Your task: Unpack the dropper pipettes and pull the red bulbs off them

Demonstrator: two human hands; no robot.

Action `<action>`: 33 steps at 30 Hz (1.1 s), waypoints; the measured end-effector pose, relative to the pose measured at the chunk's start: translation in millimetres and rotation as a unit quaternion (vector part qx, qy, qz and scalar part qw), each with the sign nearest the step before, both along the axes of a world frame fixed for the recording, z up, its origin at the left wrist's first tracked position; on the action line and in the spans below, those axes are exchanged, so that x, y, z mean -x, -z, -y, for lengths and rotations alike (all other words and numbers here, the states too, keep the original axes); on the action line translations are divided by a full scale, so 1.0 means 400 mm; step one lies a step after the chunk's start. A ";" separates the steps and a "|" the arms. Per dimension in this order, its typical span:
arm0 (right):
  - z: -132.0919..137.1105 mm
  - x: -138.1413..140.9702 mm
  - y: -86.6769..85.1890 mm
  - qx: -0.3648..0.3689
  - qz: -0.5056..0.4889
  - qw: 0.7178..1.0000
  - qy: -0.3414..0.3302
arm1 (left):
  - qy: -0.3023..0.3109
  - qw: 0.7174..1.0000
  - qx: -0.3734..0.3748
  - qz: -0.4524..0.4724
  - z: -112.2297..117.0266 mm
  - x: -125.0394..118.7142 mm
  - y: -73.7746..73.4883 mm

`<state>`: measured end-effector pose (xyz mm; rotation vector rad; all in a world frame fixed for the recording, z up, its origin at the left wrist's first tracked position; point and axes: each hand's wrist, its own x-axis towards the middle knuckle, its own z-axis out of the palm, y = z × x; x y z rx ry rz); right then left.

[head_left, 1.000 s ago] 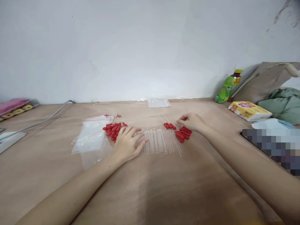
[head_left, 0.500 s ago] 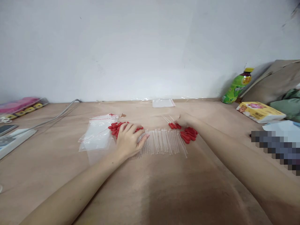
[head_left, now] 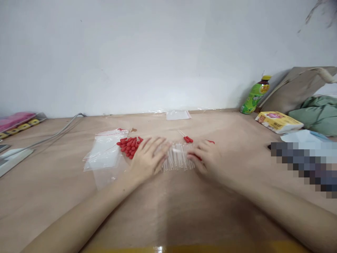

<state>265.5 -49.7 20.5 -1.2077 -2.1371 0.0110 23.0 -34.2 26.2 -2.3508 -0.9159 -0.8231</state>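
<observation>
A row of clear thin tubes (head_left: 178,159) lies on the brown table (head_left: 168,211) between my two hands. My left hand (head_left: 149,158) rests flat on the row's left end with its fingers stretched out and slightly blurred. My right hand (head_left: 207,158) lies over the right end of the row, fingers extended, and covers a cluster of red rubber bulbs there. A pile of red bulbs (head_left: 129,146) sits just left of my left hand. Two assembled droppers with red bulbs (head_left: 186,138) lie behind the row.
Clear zip bags (head_left: 104,153) lie left of the red pile, and another small bag (head_left: 178,115) sits by the wall. A green bottle (head_left: 255,95), a yellow tissue pack (head_left: 279,122), a beige bag and green cloth stand at the right. A grey cable (head_left: 52,135) runs at left.
My right hand has come back from the far red bulbs and settled on the right end of the tube row. My left hand has spread flatter over the left end.
</observation>
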 end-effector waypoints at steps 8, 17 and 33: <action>0.103 0.049 0.085 -0.223 0.046 0.972 -0.062 | 0.150 0.984 -0.040 -0.082 0.074 -0.053 0.057; 0.106 0.049 0.093 -0.269 0.078 0.947 -0.160 | 0.218 0.975 0.009 -0.037 0.094 -0.028 0.065; 0.117 0.022 0.043 -0.299 0.122 0.921 -0.217 | 0.225 0.965 0.134 0.030 0.118 -0.034 0.023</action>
